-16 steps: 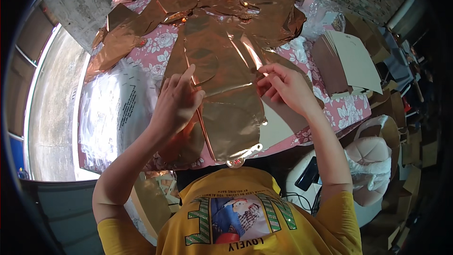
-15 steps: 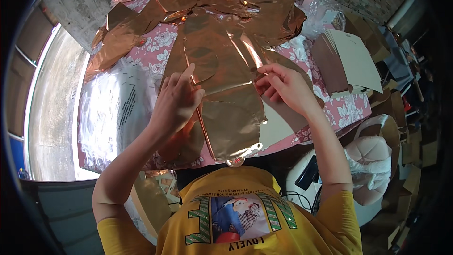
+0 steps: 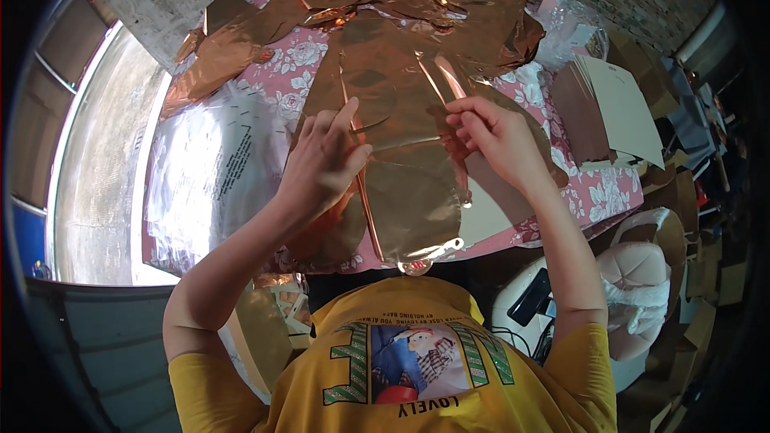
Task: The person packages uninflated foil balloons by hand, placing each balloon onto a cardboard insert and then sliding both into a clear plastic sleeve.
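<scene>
Copper foil sheet (image 3: 401, 152) lying on the bench (image 3: 597, 192) is pinched at its middle by both hands, left (image 3: 321, 164) and right (image 3: 497, 136), so one careless tug could crease or tear it.

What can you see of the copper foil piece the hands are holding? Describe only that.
The foil piece is a shiny, copper-coloured sheet that looks like thin metallic film, creased and reflective. It lies flat on the table, its rounded lower end with a small tab hanging over the near edge. The left hand presses on its left side; the right hand pinches its upper right edge. More such foil lies piled beyond it.
</scene>
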A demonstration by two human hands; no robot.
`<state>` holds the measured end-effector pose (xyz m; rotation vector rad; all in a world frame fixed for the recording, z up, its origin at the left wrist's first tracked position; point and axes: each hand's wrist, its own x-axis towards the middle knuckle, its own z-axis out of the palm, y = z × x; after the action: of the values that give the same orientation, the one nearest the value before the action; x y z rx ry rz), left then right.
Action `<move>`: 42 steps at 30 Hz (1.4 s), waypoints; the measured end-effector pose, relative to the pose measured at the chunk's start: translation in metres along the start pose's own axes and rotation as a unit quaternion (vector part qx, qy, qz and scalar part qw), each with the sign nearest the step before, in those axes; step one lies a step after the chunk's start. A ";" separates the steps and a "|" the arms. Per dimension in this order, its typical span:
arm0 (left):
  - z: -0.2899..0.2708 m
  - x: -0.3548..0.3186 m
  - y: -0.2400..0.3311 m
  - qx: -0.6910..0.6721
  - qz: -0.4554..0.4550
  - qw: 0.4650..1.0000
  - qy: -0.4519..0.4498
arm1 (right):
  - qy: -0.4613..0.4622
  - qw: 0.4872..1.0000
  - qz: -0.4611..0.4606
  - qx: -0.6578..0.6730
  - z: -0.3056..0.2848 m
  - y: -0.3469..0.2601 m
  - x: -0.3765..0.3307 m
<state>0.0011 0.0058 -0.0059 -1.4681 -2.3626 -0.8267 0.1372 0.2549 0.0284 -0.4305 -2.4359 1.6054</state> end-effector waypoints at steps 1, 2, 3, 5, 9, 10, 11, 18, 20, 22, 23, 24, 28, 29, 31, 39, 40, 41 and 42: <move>0.000 0.000 -0.001 -0.003 0.003 1.000 0.000 | 0.029 0.991 -0.094 -0.090 0.006 0.000 0.003; 0.000 0.000 -0.002 -0.007 0.007 1.000 0.000 | 0.058 0.965 -0.186 -0.177 0.012 -0.001 0.006; 0.000 -0.001 -0.002 -0.004 0.006 1.000 0.001 | 0.049 0.947 -0.224 -0.226 0.017 -0.002 0.009; 0.001 0.000 -0.003 -0.006 0.018 1.000 0.011 | 0.055 0.928 -0.262 -0.257 0.028 -0.002 0.014; 0.004 0.000 -0.005 0.002 0.029 0.999 0.020 | 0.047 0.886 -0.336 -0.315 0.042 -0.002 0.017; 0.004 0.000 -0.005 0.001 0.025 0.999 0.020 | 0.046 0.873 -0.357 -0.330 0.045 -0.002 0.016; 0.004 0.000 -0.004 -0.001 0.022 1.000 0.020 | 0.034 0.872 -0.348 -0.344 0.046 -0.003 0.015; 0.003 0.001 0.000 0.007 0.004 1.000 0.012 | 0.010 0.857 -0.366 -0.362 0.051 -0.002 0.020; 0.003 0.000 -0.001 0.001 0.014 1.000 0.019 | 0.007 0.853 -0.373 -0.366 0.053 0.002 0.020; 0.003 0.000 -0.001 0.001 0.012 1.000 0.018 | 0.002 0.847 -0.378 -0.374 0.054 0.004 0.019; 0.002 0.000 -0.001 0.001 0.010 1.000 0.015 | -0.002 0.842 -0.381 -0.382 0.055 0.004 0.019; 0.001 0.000 0.000 0.002 0.008 1.000 0.015 | -0.003 0.842 -0.382 -0.381 0.056 0.004 0.020; -0.019 0.011 -0.002 -0.095 -0.071 0.992 -0.046 | 0.007 0.829 -0.394 -0.398 0.058 0.003 0.020; -0.019 0.017 -0.010 -0.219 -0.147 0.963 -0.051 | 0.012 0.821 -0.400 -0.408 0.060 0.003 0.020; -0.047 0.017 -0.014 -0.179 -0.209 0.961 -0.033 | 0.014 0.819 -0.397 -0.413 0.059 0.001 0.018; -0.087 -0.020 -0.008 0.040 -0.248 0.956 -0.154 | 0.022 0.823 -0.389 -0.413 0.059 0.007 0.019; -0.087 -0.026 -0.007 0.071 -0.223 0.961 -0.147 | 0.022 0.820 -0.392 -0.417 0.059 0.006 0.020; -0.085 -0.027 -0.008 0.074 -0.224 0.961 -0.146 | 0.023 0.820 -0.395 -0.414 0.060 0.006 0.019; -0.082 -0.026 -0.009 0.081 -0.228 0.958 -0.151 | 0.022 0.819 -0.395 -0.416 0.061 0.006 0.019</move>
<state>-0.0021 -0.0641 0.0448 -1.0598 -2.9824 -0.5034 0.1011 0.2112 -0.0009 0.4184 -2.5967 0.1647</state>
